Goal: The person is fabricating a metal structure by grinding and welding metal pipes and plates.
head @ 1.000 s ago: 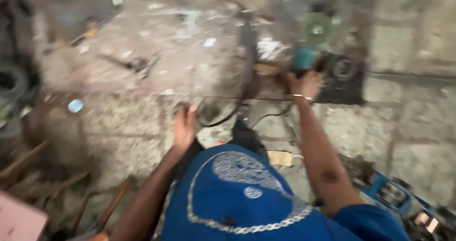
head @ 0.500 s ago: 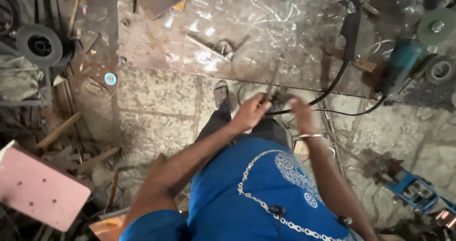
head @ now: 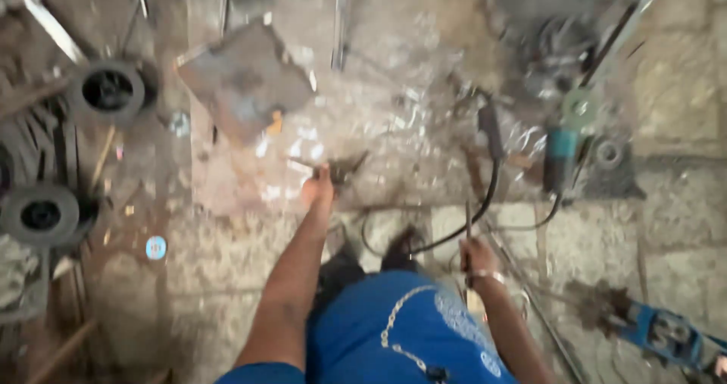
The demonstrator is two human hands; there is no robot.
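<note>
Down on the dusty floor, the left hand (head: 318,189) grips a small metal piece (head: 344,168); the right hand (head: 477,257) holds a thin rod (head: 468,229).

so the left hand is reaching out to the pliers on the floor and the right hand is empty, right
Not quite: the right hand is not empty; it grips a thin metal rod. The left hand does reach out to the pliers on the floor, as the head view shows.

Metal wkshop: angle grinder (head: 564,153), wheels (head: 107,90), scrap plate (head: 246,77) on floor.
</note>
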